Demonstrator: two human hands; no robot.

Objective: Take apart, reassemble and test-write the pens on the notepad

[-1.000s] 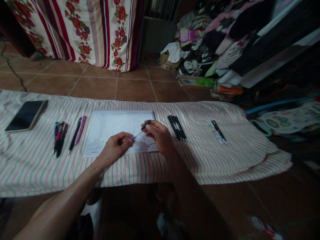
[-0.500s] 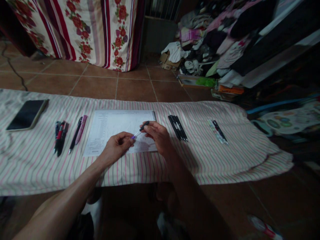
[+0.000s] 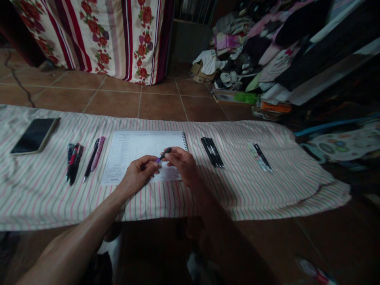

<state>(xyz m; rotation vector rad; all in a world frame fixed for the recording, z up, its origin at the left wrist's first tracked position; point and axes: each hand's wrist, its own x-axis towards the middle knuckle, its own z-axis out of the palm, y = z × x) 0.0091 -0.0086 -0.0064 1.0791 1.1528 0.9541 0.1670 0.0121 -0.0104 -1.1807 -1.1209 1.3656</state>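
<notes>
A pen [image 3: 164,154] with a black barrel and a purple part at its lower left is held between my two hands, above a spiral notebook [image 3: 148,138] with a printed sheet. My left hand [image 3: 141,170] pinches the purple end. With thumb and fingers, my right hand [image 3: 182,160] grips the black barrel. The black part now meets or nearly meets the purple part. Several black pens [image 3: 212,152] lie side by side to the right of the notebook. On its left are a black pen [image 3: 91,160] and a pink pen [image 3: 97,154].
A smartphone [image 3: 35,135] lies at the far left of the striped cloth [image 3: 252,190], with a cluster of pens [image 3: 73,162] near it. Farther right are pens or slim packets [image 3: 260,157]. Beyond the cloth are tiled floor [image 3: 113,95], a floral curtain [image 3: 118,39] and piled clothes [image 3: 246,43].
My right hand has moved left and slightly down, bringing the black barrel to the purple part. The pale thin section that showed between them is now covered. My left hand has hardly moved.
</notes>
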